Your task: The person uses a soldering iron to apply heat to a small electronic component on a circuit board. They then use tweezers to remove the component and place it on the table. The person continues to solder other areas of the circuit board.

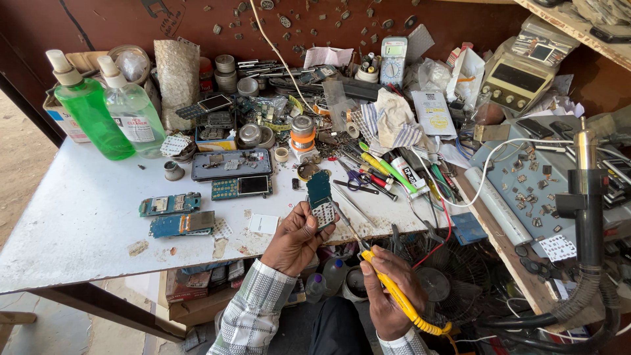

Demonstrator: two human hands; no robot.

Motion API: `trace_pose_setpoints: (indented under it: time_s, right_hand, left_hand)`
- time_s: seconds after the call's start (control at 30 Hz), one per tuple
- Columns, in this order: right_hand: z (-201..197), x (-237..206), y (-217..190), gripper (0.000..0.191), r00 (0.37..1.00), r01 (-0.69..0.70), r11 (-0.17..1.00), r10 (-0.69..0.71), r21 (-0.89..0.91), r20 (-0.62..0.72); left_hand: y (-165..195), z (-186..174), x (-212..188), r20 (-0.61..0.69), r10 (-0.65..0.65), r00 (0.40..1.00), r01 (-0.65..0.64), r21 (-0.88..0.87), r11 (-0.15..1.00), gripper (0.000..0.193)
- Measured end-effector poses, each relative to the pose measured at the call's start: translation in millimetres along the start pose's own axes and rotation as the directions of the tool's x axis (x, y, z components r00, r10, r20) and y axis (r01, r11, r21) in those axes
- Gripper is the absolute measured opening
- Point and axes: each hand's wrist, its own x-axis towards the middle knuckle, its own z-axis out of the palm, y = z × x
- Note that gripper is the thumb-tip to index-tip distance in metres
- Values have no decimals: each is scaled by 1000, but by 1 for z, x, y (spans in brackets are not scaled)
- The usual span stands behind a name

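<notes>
Between your two hands, just past the near edge of the white desk [79, 217], your left hand [294, 238] is clamped on a small phone circuit board [321, 200] held upright, while your right hand [388, 289] is closed round a yellow-handled soldering iron [393, 289] whose tip meets the board's lower right edge. Beyond your left hand lie two more bare phone boards [172, 214] and an opened phone [231, 164]; beyond your right hand sits a heap of pens and screwdrivers [381, 172].
</notes>
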Motion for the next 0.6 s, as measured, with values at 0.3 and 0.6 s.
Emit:
trace_pose_setpoints:
  time_s: [0.3,0.6]
  right_hand:
    - [-2,2,-2,22,1000,11,1000,-11,5,-8]
    - [-4,4,-3,24,998,-5,999,7,33,-57]
  left_hand:
    - [-2,-4,0,-1,1,1000,-1,-20,1000,12]
    - [3,4,0,-13,-19,1000,19,14,1000,13]
